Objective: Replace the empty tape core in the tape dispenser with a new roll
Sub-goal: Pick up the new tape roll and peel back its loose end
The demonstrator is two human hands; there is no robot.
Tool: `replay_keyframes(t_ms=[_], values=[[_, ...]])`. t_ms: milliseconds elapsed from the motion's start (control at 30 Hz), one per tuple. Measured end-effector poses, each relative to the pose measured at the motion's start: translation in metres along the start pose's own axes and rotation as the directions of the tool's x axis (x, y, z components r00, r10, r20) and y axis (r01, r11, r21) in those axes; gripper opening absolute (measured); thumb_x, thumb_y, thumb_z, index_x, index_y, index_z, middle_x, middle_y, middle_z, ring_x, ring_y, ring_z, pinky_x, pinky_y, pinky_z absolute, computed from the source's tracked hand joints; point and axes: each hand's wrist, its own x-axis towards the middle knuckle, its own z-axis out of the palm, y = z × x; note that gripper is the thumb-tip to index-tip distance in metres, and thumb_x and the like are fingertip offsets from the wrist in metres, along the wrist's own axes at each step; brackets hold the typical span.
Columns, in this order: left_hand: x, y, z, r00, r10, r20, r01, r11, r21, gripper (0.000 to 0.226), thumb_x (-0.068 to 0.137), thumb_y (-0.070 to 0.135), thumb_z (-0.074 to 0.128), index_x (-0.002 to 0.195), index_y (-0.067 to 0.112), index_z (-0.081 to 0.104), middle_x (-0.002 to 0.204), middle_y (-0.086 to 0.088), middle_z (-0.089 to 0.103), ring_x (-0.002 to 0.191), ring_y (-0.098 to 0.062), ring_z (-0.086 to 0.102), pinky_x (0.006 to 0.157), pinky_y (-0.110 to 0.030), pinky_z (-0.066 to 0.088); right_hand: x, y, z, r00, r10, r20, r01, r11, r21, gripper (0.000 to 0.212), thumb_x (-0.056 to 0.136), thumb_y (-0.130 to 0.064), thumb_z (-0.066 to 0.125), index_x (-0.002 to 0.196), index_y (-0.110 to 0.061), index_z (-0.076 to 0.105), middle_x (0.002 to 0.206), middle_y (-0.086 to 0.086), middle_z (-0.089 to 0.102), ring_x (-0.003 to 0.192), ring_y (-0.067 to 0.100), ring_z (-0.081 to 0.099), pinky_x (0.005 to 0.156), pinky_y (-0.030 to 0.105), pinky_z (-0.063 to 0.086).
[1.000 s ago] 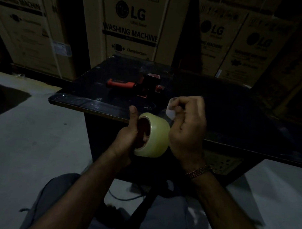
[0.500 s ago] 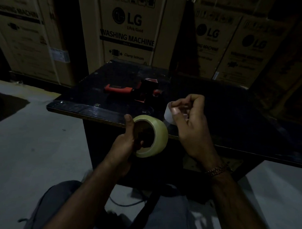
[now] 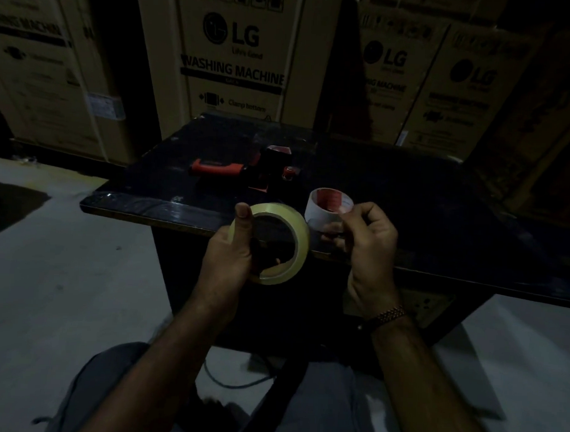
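My left hand (image 3: pixel 226 256) grips a new roll of pale yellow tape (image 3: pixel 301 237), thumb on its top rim and fingers through the hole, which faces me. Just to its right, my right hand (image 3: pixel 370 243) pinches a small white empty core (image 3: pixel 325 205) with red print inside, held over the near edge of the table. The two rolls almost touch. The red and black tape dispenser (image 3: pixel 246 171) lies on its side on the dark table (image 3: pixel 423 194), behind both hands, handle pointing left.
Large cardboard washing-machine boxes (image 3: pixel 237 59) stand close behind the table. A pale floor lies to the left and right. A cable (image 3: pixel 232 380) runs on the floor under the table by my knees. The light is dim.
The new roll has turned so its hole faces me. My right hand has drawn to the right, away from the roll, and the white core now shows clearly in its fingers.
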Motion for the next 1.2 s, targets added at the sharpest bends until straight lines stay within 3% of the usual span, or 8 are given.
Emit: replay_keyframes(t_ms=[100, 200, 333, 567, 767, 867, 1033, 1200], values=[[0.000, 0.002, 0.002, 1.000, 0.024, -0.009, -0.025, 1.000, -0.009, 0.062, 0.088, 0.073, 0.036, 0.097, 0.027, 0.077, 0.093, 0.002, 0.084, 0.088, -0.014, 0.082, 0.078, -0.035, 0.064, -0.006, -0.002, 0.000, 0.999, -0.040, 0.001, 0.040, 0.999, 0.024, 0.008, 0.100, -0.004, 0.065, 0.099, -0.010, 0.060, 0.076, 0.002, 0.071, 0.072, 0.023, 0.071, 0.065, 0.037, 0.062], [0.001, 0.003, 0.003, 0.998, 0.041, -0.040, -0.043, 0.999, -0.033, 0.063, 0.088, 0.073, 0.036, 0.098, 0.026, 0.076, 0.093, 0.003, 0.084, 0.088, -0.013, 0.082, 0.076, -0.032, 0.064, -0.010, -0.006, 0.002, 1.000, -0.024, -0.006, 0.024, 0.995, 0.097, 0.028, 0.101, 0.000, 0.061, 0.123, -0.015, 0.056, 0.086, 0.003, 0.072, 0.063, 0.017, 0.070, 0.057, 0.029, 0.060], [0.002, 0.003, 0.003, 0.995, 0.074, -0.071, -0.078, 0.996, -0.054, 0.064, 0.087, 0.073, 0.035, 0.097, 0.024, 0.076, 0.091, 0.004, 0.084, 0.087, -0.012, 0.082, 0.068, -0.024, 0.063, -0.011, -0.008, 0.003, 0.991, 0.129, 0.031, -0.133, 0.969, 0.210, 0.021, 0.103, 0.001, 0.054, 0.121, -0.007, 0.061, 0.080, 0.003, 0.071, 0.064, 0.016, 0.071, 0.060, 0.036, 0.063], [0.003, 0.004, 0.001, 0.991, 0.086, -0.104, -0.096, 0.990, -0.098, 0.059, 0.094, 0.071, 0.031, 0.098, 0.029, 0.072, 0.085, 0.009, 0.083, 0.085, -0.013, 0.082, 0.060, -0.022, 0.062, -0.017, -0.011, 0.003, 0.939, 0.288, 0.188, -0.331, 0.907, 0.259, 0.038, 0.098, 0.013, 0.043, 0.105, -0.012, 0.071, 0.109, 0.007, 0.067, 0.078, 0.012, 0.069, 0.073, 0.030, 0.063], [0.007, 0.007, 0.001, 0.986, 0.115, -0.123, -0.126, 0.988, -0.087, 0.055, 0.096, 0.070, 0.030, 0.099, 0.032, 0.069, 0.084, 0.017, 0.082, 0.084, -0.007, 0.081, 0.062, -0.024, 0.063, -0.018, -0.011, 0.005, 0.876, 0.365, 0.314, -0.460, 0.829, 0.318, 0.040, 0.102, -0.025, 0.059, 0.135, -0.002, 0.063, 0.124, 0.018, 0.068, 0.106, 0.027, 0.066, 0.099, 0.041, 0.053], [0.010, 0.006, 0.002, 0.981, 0.135, -0.139, -0.145, 0.987, -0.064, 0.053, 0.101, 0.066, 0.026, 0.097, 0.034, 0.068, 0.083, 0.021, 0.081, 0.083, -0.003, 0.080, 0.068, -0.024, 0.063, -0.015, -0.008, 0.004, 0.854, 0.322, 0.409, -0.447, 0.857, 0.257, 0.063, 0.087, -0.029, 0.071, 0.144, -0.008, 0.055, 0.137, 0.023, 0.068, 0.120, 0.027, 0.066, 0.107, 0.042, 0.051], [0.018, 0.002, 0.006, 0.976, 0.154, -0.152, -0.157, 0.988, -0.002, 0.058, 0.108, 0.057, 0.022, 0.095, 0.029, 0.072, 0.085, 0.011, 0.083, 0.084, -0.007, 0.080, 0.067, -0.021, 0.062, -0.006, -0.009, 0.005, 0.818, 0.251, 0.518, -0.380, 0.912, 0.157, 0.076, 0.075, -0.021, 0.081, 0.145, -0.016, 0.052, 0.125, 0.016, 0.075, 0.111, 0.021, 0.077, 0.085, 0.027, 0.062], [0.038, -0.001, 0.010, 0.967, 0.197, -0.162, -0.196, 0.980, 0.026, 0.082, 0.086, 0.076, 0.029, 0.113, 0.011, 0.071, 0.098, -0.007, 0.082, 0.090, -0.018, 0.081, 0.068, -0.024, 0.064, 0.022, -0.004, 0.011, 0.836, 0.170, 0.522, -0.176, 0.984, -0.037, 0.076, 0.067, -0.030, 0.090, 0.137, -0.028, 0.059, 0.124, 0.007, 0.071, 0.109, 0.018, 0.077, 0.083, 0.029, 0.063]])
